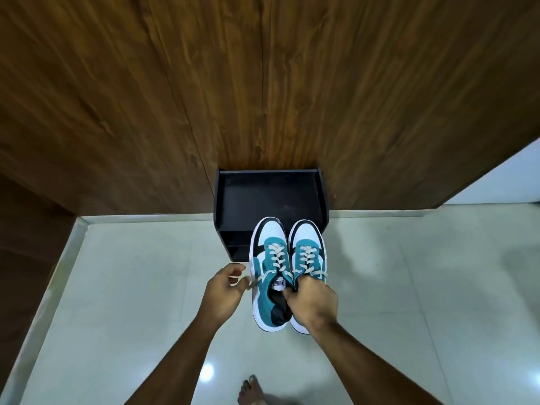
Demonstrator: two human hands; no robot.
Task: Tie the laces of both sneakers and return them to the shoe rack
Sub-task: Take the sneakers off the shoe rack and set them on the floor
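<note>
Two teal, white and black sneakers with cream laces are held side by side in the air, toes pointing at the black shoe rack (270, 200). My right hand (312, 302) grips both the left sneaker (267, 276) and the right sneaker (306, 244) at their inner collars. Its knuckles hide the heel of the right sneaker. My left hand (223, 290) is just left of the pair, fingers curled, and a loose lace end (254, 280) of the left sneaker runs to its fingertips. Whether the fingers pinch that lace I cannot tell. The laces look untied.
The small black rack stands against a brown wooden wall panel (263, 83) on a glossy pale tiled floor (131, 287). A bare foot (251, 390) shows at the bottom edge. A white wall section (502, 182) is at the far right.
</note>
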